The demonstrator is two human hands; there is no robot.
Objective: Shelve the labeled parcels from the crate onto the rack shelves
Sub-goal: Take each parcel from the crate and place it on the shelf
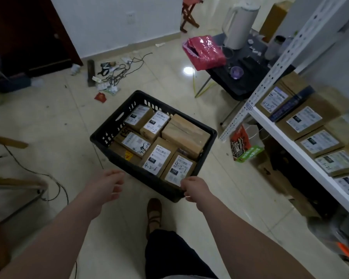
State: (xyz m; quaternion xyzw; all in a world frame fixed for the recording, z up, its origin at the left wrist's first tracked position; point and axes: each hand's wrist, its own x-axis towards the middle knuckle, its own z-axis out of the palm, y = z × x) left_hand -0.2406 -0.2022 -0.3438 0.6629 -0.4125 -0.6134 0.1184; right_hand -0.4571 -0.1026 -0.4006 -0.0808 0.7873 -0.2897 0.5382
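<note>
A black plastic crate (pixel 109 129) stands on the tiled floor, filled with several brown cardboard parcels bearing white labels, such as the nearest one (pixel 177 170). My right hand (pixel 193 188) grips the crate's near rim beside that parcel. My left hand (pixel 107 184) hovers just left of the crate's near corner, fingers loosely curled, holding nothing. The white metal rack (pixel 274 129) stands at the right, with several labeled parcels (pixel 304 121) lined up on its shelf.
A black side table (pixel 248 77) with a white kettle (pixel 238 23) and a pink bag (pixel 206 51) stands behind the crate. Cables and litter (pixel 113 73) lie on the floor at the back left. My shoe (pixel 154 214) is below the crate.
</note>
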